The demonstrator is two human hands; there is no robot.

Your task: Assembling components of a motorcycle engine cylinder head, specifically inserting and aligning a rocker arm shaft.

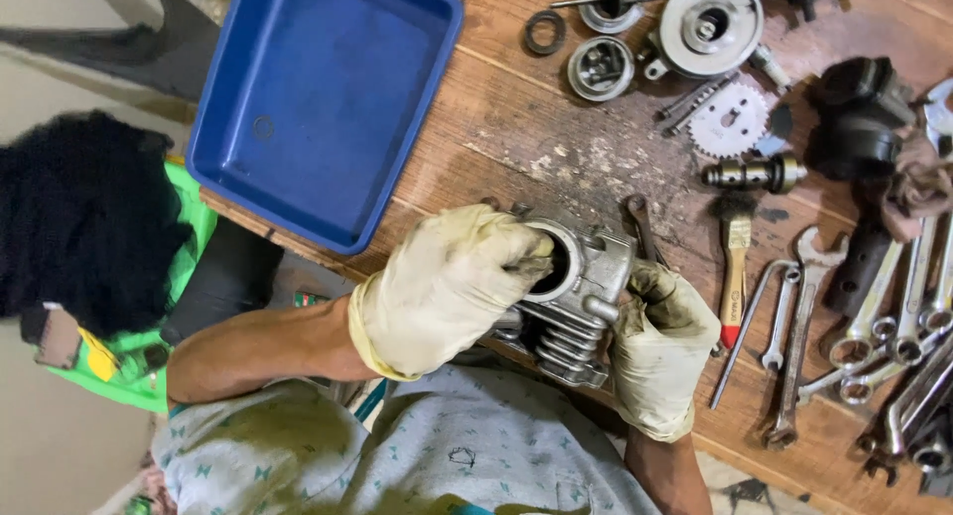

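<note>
One finned, grey metal engine cylinder [571,297] with a single round bore lies at the near edge of the wooden bench [516,128], gripped between two gloved hands: the left hand [447,287] closes over its open end with fingers hooked into the bore, the right hand [660,351] clasps its far side. Beside it stand one blue tray [318,98], one brush [735,267], one toothed sprocket [730,118] and a spread of spanners [874,326]. The cylinder's underside is hidden, and the spanners run off the picture's right edge, uncountable.
</note>
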